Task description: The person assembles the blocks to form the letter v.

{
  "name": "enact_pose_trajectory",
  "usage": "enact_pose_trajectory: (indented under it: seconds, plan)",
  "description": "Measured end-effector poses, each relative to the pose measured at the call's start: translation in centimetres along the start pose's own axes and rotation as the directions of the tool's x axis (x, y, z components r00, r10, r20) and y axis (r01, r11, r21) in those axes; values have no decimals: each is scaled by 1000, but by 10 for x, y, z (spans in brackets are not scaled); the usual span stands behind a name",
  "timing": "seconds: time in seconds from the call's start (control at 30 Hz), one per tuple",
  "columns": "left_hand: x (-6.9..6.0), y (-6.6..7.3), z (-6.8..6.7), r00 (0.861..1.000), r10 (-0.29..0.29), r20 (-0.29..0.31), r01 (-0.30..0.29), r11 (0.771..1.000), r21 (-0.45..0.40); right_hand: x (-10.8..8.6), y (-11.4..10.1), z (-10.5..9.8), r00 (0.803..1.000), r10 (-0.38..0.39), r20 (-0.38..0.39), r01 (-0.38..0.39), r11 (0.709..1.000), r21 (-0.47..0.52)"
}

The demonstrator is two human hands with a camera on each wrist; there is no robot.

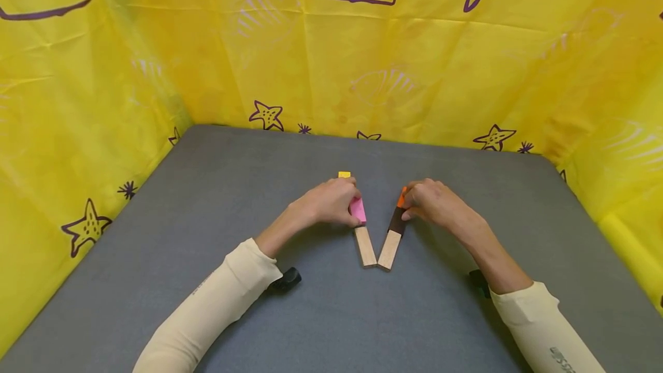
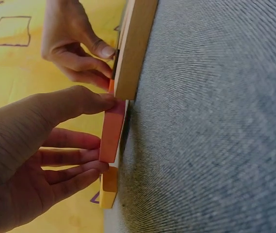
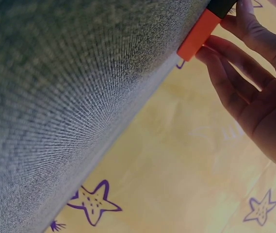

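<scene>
Several small blocks form two slanting rows that meet in a V in the head view. The left row has a plain wooden block (image 1: 365, 247), a pink block (image 1: 358, 210) and a yellow block (image 1: 344, 174). My left hand (image 1: 331, 201) pinches the pink block lengthwise, thumb at its near end and fingertips by the yellow one. In the right row lie another plain wooden block (image 1: 389, 249), a dark brown block (image 1: 396, 222) and an orange block (image 1: 402, 197). My right hand (image 1: 437, 203) holds the orange block (image 3: 199, 36), its thumb close to the dark brown block's joint.
A grey cloth-like tabletop (image 1: 373, 315) lies under the blocks. Yellow sheeting (image 1: 331, 62) with starfish and fish drawings hangs along the back and both sides. Dark wrist devices (image 1: 286, 280) show beneath the forearms.
</scene>
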State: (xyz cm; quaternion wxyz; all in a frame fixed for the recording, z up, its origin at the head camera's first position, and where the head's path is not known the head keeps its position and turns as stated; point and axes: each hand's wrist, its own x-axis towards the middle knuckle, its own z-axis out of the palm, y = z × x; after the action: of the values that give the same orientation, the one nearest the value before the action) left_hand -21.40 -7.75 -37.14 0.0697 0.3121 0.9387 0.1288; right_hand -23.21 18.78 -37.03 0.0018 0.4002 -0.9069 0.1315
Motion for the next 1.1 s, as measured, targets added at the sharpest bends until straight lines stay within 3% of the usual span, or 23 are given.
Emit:
enact_pose_trajectory:
  seconds: [0.3, 0.63, 1.1]
  plan:
    - [-1, -1, 3, 1000, -13, 4, 13, 1000, -3, 0, -2, 0, 1000, 6, 1, -6, 1000, -1]
    - [-1, 1, 0, 998, -30, 58, 31, 999, -16, -1, -1, 0, 999, 26, 20, -26, 1000, -1]
    - [-3, 1, -3, 998, -14, 66, 15, 1000, -12, -1, -2, -1, 1000, 25, 19, -25, 1000, 0]
